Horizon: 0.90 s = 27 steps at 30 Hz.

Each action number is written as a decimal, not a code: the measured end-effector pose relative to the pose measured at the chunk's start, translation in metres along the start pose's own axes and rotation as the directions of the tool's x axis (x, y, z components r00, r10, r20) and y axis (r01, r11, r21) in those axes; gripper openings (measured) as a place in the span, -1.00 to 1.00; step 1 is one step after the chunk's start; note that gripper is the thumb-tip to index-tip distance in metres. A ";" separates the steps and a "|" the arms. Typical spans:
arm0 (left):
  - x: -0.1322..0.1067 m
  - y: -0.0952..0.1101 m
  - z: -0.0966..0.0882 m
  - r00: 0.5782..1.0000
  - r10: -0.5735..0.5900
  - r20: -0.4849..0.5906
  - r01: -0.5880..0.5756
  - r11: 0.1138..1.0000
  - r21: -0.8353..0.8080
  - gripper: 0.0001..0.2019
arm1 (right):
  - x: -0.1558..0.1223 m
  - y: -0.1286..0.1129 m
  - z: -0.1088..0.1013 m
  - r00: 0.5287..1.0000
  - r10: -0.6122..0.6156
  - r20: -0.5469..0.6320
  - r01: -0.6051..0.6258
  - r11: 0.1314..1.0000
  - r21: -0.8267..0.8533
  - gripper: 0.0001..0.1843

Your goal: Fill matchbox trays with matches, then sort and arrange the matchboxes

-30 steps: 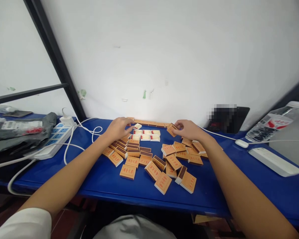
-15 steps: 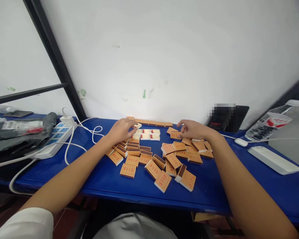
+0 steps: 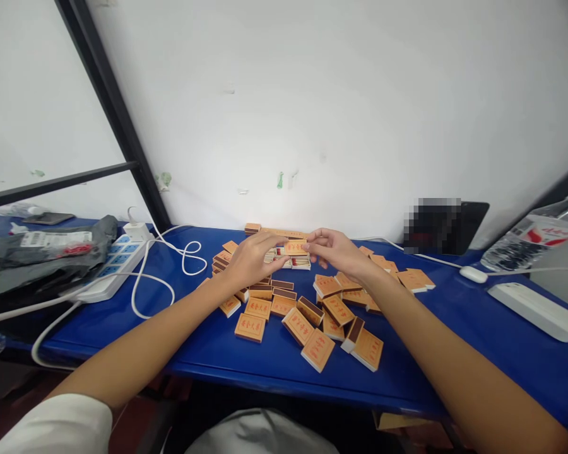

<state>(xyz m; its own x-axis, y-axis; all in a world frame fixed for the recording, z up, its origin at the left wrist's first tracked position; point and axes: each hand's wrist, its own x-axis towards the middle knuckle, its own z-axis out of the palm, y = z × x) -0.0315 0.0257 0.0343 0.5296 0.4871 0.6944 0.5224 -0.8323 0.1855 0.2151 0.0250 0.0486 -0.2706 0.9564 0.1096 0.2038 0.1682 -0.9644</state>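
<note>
A tan matchbox [image 3: 295, 248] with red print is held between both hands, just above the open match trays. My left hand [image 3: 254, 257] has its thumb and fingers closed at the left end. My right hand [image 3: 332, 252] pinches the right end. Below them, white trays of red-tipped matches [image 3: 299, 261] lie side by side, partly hidden by the box and my left hand. Closed matchboxes [image 3: 257, 308] lie in a loose group under and before my left hand. More matchboxes [image 3: 338, 309] are heaped near my right forearm.
A row of matchboxes [image 3: 277, 233] runs along the wall. On the left are a white power strip [image 3: 118, 265], loose cables [image 3: 144, 277] and a grey plastic bag [image 3: 42, 252]. To the right stand a dark tablet-like device [image 3: 473, 224], a white box-shaped device [image 3: 539, 310] and a water bottle [image 3: 534, 236].
My right hand has moved left from the right-hand heap, carrying a matchbox to the middle. My left hand has shifted right from the match trays and now meets it at the box.
</note>
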 end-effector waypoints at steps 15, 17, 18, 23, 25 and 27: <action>0.002 0.005 0.005 0.980 -0.172 -0.097 0.155 0.975 -0.160 -0.71 | -0.010 -0.008 0.032 0.993 -0.100 -0.057 0.099 0.995 -0.021 -0.43; 0.002 0.001 0.005 0.982 -0.174 -0.076 0.162 0.976 -0.143 -0.66 | -0.010 -0.008 0.031 0.993 -0.076 -0.091 0.073 0.997 -0.031 -0.46; 0.002 -0.002 0.004 0.982 -0.178 -0.063 0.168 0.977 -0.132 -0.65 | -0.009 -0.007 0.030 0.992 -0.063 -0.106 0.060 0.998 -0.032 -0.47; 0.003 -0.023 -0.003 0.968 -0.248 0.036 0.250 0.964 -0.086 -0.63 | -0.003 -0.003 0.018 0.975 -0.040 -0.217 0.035 0.999 -0.024 -0.55; 0.002 -0.036 -0.008 0.953 -0.300 0.053 0.302 0.952 -0.048 -0.60 | -0.001 -0.002 0.012 0.958 -0.033 -0.286 0.021 0.999 -0.045 -0.59; 0.000 -0.051 -0.013 0.933 -0.351 0.074 0.354 0.935 -0.027 -0.60 | 0.002 0.000 0.007 0.937 -0.029 -0.349 0.003 0.997 -0.072 -0.63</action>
<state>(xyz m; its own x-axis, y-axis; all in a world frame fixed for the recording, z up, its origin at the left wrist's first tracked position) -0.0666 0.0646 0.0334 0.3601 0.7666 0.5317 0.6575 -0.6128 0.4383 0.2083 0.0254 0.0475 0.0688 0.9744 0.2141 0.2705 0.1884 -0.9441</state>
